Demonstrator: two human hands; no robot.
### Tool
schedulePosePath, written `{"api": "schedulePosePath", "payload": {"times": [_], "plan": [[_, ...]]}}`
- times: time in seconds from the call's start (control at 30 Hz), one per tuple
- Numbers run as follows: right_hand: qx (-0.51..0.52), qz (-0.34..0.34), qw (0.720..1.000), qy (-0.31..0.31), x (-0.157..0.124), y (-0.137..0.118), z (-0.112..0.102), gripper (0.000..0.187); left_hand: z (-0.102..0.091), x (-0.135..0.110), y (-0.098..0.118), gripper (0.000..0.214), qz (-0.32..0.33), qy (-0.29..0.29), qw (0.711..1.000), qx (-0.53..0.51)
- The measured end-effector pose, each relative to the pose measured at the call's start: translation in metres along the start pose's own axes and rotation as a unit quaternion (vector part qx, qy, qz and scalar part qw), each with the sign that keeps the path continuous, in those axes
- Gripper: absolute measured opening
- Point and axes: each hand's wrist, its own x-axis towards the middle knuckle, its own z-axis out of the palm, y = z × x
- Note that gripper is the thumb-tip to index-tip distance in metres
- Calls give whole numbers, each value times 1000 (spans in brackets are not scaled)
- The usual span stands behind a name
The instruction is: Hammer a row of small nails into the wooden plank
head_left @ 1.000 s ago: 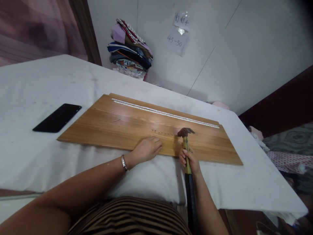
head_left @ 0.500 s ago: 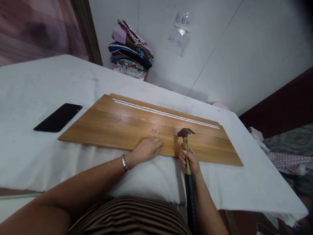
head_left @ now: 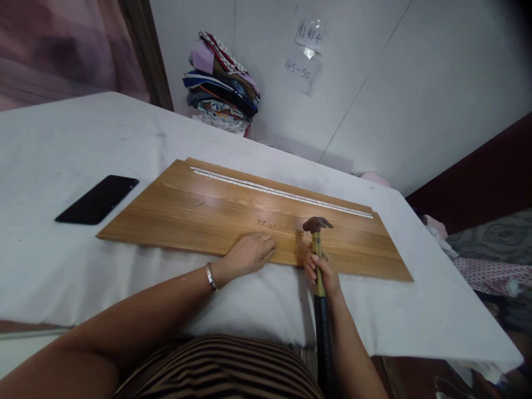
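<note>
A long wooden board [head_left: 199, 216] lies on the white-covered table [head_left: 62, 144]. My left hand [head_left: 249, 254] rests flat on the board's near edge, fingers stretched out, a bracelet on the wrist. My right hand [head_left: 322, 274] is wrapped round the handle of a claw hammer [head_left: 316, 224], whose rusty head hovers just over the board. A short row of small nails [head_left: 276, 225] stands in the wood just left of the hammer head. A silver strip [head_left: 282, 193] runs along the board's far edge. One loose nail [head_left: 199, 204] lies on the board to the left.
A black phone [head_left: 97, 199] lies on the table left of the board. Folded fabrics [head_left: 222, 83] are stacked against the far wall, beside paper notes [head_left: 305, 52]. Patterned cloth [head_left: 486, 271] lies beyond the table's right edge.
The hammer head has shifted very slightly to the right and up. My left hand has stayed in place on the board.
</note>
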Motion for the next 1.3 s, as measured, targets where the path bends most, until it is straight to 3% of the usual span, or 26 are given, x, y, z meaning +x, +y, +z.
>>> {"api": "schedulePosePath", "payload": {"times": [0.7,0.93,1.3], "plan": [[5,10,1000,17,-3,-7,12,32,-1,0,-2,23,-6,-16,999,-28],[-3,19,1000,6,-3,-4,7,30,0,-1,-5,24,4,-18,999,-50],[7,26,999,41,-7,-12,14,31,-2,-3,-8,25,16,-36,996,-76]]}}
